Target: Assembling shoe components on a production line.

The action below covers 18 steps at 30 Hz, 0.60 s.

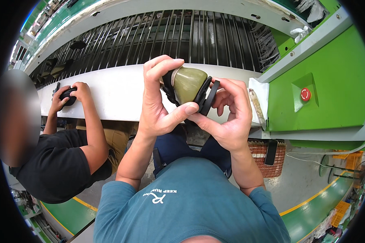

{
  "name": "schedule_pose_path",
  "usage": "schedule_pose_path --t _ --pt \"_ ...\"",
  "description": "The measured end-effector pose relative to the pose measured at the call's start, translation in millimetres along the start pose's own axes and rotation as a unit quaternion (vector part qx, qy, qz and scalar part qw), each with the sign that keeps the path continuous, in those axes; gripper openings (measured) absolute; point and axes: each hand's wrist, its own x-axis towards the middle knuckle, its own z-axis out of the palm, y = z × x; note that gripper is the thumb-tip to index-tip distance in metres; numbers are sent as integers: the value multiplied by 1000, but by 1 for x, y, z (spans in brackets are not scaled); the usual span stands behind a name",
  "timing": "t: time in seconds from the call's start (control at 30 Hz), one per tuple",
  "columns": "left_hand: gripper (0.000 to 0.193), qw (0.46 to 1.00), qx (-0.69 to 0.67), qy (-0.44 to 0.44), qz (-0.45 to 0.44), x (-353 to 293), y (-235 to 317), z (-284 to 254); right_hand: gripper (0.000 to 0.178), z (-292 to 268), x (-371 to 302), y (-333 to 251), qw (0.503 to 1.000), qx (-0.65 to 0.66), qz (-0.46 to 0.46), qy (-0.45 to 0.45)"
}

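1. Arching over the left end of a shoe-like piece [188, 83], the fingers of the left hand [154, 107] and the thumb below hold it in a fairly wide grip. Keeping this side still, as the anchor, would probably serve best. The surfaces under the palm cannot be seen.
2. Between the two hands, held up before the white ledge [117, 81], the piece shows a smooth olive-green middle with black material on both sides. That smooth face could well be slippery, so pressing on the black edges looks safer. Its underside is hidden, and its height over the ledge is hard to judge.
3. Just right of the green part stands a black band [210, 99], with a slim gap showing near its top. Easing it evenly, without twisting, seems wise. Where its lower end joins is covered by the thumbs.
4. The right hand [235, 125] has a narrow pinch on the band, fingers bent, thumb low. Light pressure should suffice. Some fingertips are out of sight, so their exact contact cannot be told.
5. Beyond the right wrist, the forearm partly covers a woven basket [258, 154]; what the dark slab [271, 153] there is stays unclear.
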Motion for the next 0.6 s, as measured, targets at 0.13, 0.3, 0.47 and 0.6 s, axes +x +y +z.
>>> schedule_pose_path --t 0.13,0.3,0.47,0.6 --pt "88 999 -18 14 -26 1 2 1 74 1 5 0 1000 -11 -18 13" --pt "88 998 -16 9 -59 2 5 -1 74 -1 7 2 1000 -24 -7 3" --pt "89 998 -26 12 -50 1 1 -1 76 -1 6 5 1000 -19 -1 -1" --pt "89 999 -15 6 -42 2 3 -2 78 -1 6 5 1000 -10 2 -3"
